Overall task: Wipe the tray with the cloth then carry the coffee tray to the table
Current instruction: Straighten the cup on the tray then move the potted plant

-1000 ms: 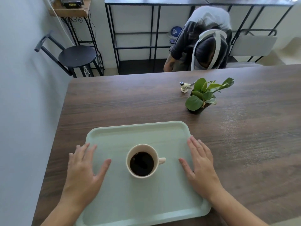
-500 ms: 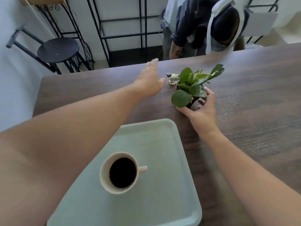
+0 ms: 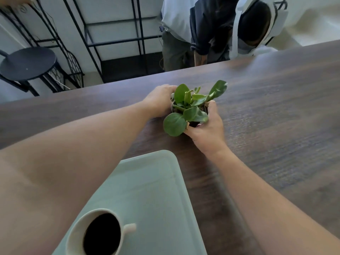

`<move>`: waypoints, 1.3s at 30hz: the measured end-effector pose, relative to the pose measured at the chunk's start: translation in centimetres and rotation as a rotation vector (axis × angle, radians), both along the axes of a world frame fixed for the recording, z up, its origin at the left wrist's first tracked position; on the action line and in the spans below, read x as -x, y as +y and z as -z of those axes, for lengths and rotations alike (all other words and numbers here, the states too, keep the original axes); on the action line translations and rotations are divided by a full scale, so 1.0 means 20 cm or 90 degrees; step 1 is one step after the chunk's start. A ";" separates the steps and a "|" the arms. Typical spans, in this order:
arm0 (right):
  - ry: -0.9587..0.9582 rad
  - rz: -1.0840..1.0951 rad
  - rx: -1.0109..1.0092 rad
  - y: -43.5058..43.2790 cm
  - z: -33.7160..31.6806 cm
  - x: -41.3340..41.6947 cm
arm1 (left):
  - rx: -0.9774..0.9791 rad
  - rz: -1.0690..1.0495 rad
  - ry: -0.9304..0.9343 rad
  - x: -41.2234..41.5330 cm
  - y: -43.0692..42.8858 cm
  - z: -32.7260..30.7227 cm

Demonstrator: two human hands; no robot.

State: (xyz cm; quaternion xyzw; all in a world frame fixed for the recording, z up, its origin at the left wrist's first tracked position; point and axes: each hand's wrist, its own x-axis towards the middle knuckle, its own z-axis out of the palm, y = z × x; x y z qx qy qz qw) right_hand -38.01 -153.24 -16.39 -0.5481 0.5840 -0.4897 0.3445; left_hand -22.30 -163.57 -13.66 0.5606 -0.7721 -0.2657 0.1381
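Observation:
The pale green tray [image 3: 156,183] lies on the dark wooden table [image 3: 276,116] near me. A cream cup of black coffee [image 3: 99,234] stands on the tray's near left part. Both my arms reach past the tray toward a small potted plant [image 3: 189,109] farther back. My right hand [image 3: 207,127] grips the pot from the right and front. My left hand [image 3: 160,102] is curled against the plant's left side; the small figurine that stood there is hidden, and I cannot tell what that hand holds. No cloth is in view.
A person [image 3: 211,28] bends over just beyond the table's far edge. A black round stool [image 3: 27,63] and black metal shelving frames [image 3: 114,39] stand at the back left by the wall. Bare table surface stretches to the right.
My hands have left the tray's sides and moved forward. The right hand closed on the pot, then the left hand dropped from above the figurine to the plant's left side. The view has tilted forward.

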 end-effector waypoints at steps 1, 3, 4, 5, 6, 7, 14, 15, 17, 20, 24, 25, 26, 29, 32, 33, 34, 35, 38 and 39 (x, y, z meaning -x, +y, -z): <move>0.017 0.004 0.007 0.01 -0.01 -0.01 | 0.011 -0.005 -0.002 0.00 0.02 0.00; 0.027 0.001 0.023 0.04 -0.04 -0.03 | 0.028 -0.023 0.006 -0.03 0.08 0.00; 0.016 -0.004 0.035 0.06 -0.05 -0.04 | 0.043 -0.047 0.013 -0.06 0.11 0.01; 0.001 -0.012 0.050 0.08 -0.07 -0.06 | 0.065 -0.070 0.011 -0.11 0.14 0.03; -0.009 -0.024 0.065 0.09 -0.08 -0.09 | 0.087 -0.094 0.002 -0.17 0.19 0.04; -0.013 -0.039 0.073 0.11 -0.09 -0.12 | 0.114 -0.117 -0.003 -0.26 0.24 0.05; -0.002 -0.194 0.029 0.03 -0.14 -0.64 | 0.188 -0.334 -0.081 -1.16 0.63 0.02; -0.004 -0.222 0.031 0.01 -0.15 -0.74 | 0.180 -0.373 -0.091 -1.28 0.67 0.01; 0.002 -0.278 0.042 -0.04 -0.18 -0.95 | 0.160 -0.441 -0.097 -1.49 0.73 0.00; 0.009 -0.348 0.014 -0.10 -0.22 -1.24 | 0.133 -0.497 -0.084 -1.70 0.77 0.00; 0.019 -0.423 -0.019 -0.15 -0.23 -1.49 | 0.103 -0.509 -0.074 -1.79 0.77 0.05; 0.035 -0.432 -0.017 -0.15 -0.22 -1.52 | 0.100 -0.506 -0.071 -1.79 0.76 0.06; 0.052 -0.438 -0.015 -0.15 -0.21 -1.55 | 0.099 -0.506 -0.065 -1.80 0.76 0.07; 0.069 -0.435 -0.029 -0.15 -0.15 -1.57 | 0.110 -0.506 -0.052 -1.79 0.76 0.10; 0.049 -0.439 -0.057 -0.16 -0.12 -1.55 | 0.121 -0.505 -0.059 -1.78 0.79 0.13; 0.056 -0.450 -0.073 -0.16 -0.13 -1.53 | 0.121 -0.513 -0.064 -1.78 0.81 0.14; 0.075 -0.458 -0.093 -0.15 -0.14 -1.50 | 0.118 -0.520 -0.066 -1.78 0.82 0.15; 0.094 -0.455 -0.111 -0.13 -0.16 -1.46 | 0.111 -0.526 -0.061 -1.78 0.84 0.15; 0.139 -0.366 -0.088 0.00 -0.19 -1.18 | 0.103 -0.567 -0.029 -1.79 0.91 0.11; 0.157 -0.324 -0.062 0.08 -0.19 -1.04 | 0.118 -0.590 -0.018 -1.79 0.97 0.09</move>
